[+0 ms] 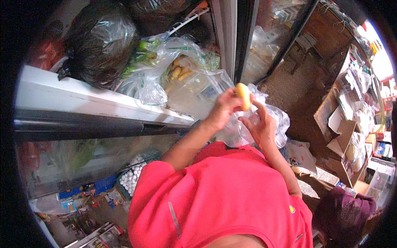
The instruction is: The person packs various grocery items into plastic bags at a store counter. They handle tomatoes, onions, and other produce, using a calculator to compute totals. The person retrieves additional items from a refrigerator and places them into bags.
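Note:
My left hand [225,108] grips a yellow, oblong piece of produce [243,96], held upright between thumb and fingers. Close by on the right is my right hand [263,126], its thumb and index finger spread apart; the index fingertip is near or against the produce. A clear plastic bag [238,132] hangs around and behind my right hand, in front of my red shirt. What supports this bag is hidden. Beyond my left hand, an open clear bag [189,90] rests on the fridge shelf, with several yellowish pieces of produce [180,73] inside.
Left of that bag lie green vegetables [144,57] in plastic and a full black bag [104,40]. The white fridge ledge [93,96] runs below them. A sliding glass door frame [245,34] stands ahead. White eggs [131,178] sit lower left; cardboard boxes [342,136] stand right.

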The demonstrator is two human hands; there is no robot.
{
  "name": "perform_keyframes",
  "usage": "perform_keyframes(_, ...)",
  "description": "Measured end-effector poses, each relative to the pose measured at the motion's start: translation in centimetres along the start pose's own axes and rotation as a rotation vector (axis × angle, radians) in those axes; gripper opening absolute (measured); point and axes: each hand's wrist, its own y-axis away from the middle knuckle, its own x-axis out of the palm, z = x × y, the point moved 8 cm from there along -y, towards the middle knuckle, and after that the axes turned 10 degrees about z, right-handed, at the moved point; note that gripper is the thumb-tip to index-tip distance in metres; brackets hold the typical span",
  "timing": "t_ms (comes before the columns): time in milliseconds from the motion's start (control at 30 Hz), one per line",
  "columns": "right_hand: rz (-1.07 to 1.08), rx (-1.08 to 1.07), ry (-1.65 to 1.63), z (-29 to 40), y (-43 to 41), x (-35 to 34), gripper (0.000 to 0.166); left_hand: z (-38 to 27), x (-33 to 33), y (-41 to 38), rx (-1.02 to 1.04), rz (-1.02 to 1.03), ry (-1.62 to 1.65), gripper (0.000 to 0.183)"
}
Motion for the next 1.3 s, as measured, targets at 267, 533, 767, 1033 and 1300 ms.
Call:
perform_keyframes(267, -0.040, 0.340, -0.372, -8.3, 3.1, -2.3, 0.039, 3.0, 5.1, -2.9, 0.025, 0.056, -0.410, 0.043)
perform_keyframes(533, -0.452, 0.339, -1.399, -18.9, 11.0, -10.0, 0.022, -2.7, 2.0, -1.5, 0.048, -0.083, -0.504, 0.029)
perform_keyframes(767, -0.952, 0.206, -1.493, -25.1, 20.4, -18.3, 0.018, -4.3, -4.0, 0.1, 0.027, -0.269, -0.523, 0.027)
perform_keyframes(1033, -1.467, 0.140, -1.063, -33.1, 33.9, -26.0, 0.024, -3.4, -6.4, 0.5, -0.040, -0.300, -0.517, 0.027)
perform_keyframes(1300, -1.733, 0.274, -0.810, -30.6, 40.0, -29.9, 0.039, -2.0, -6.2, 2.1, -0.186, -0.236, -0.646, 0.033)
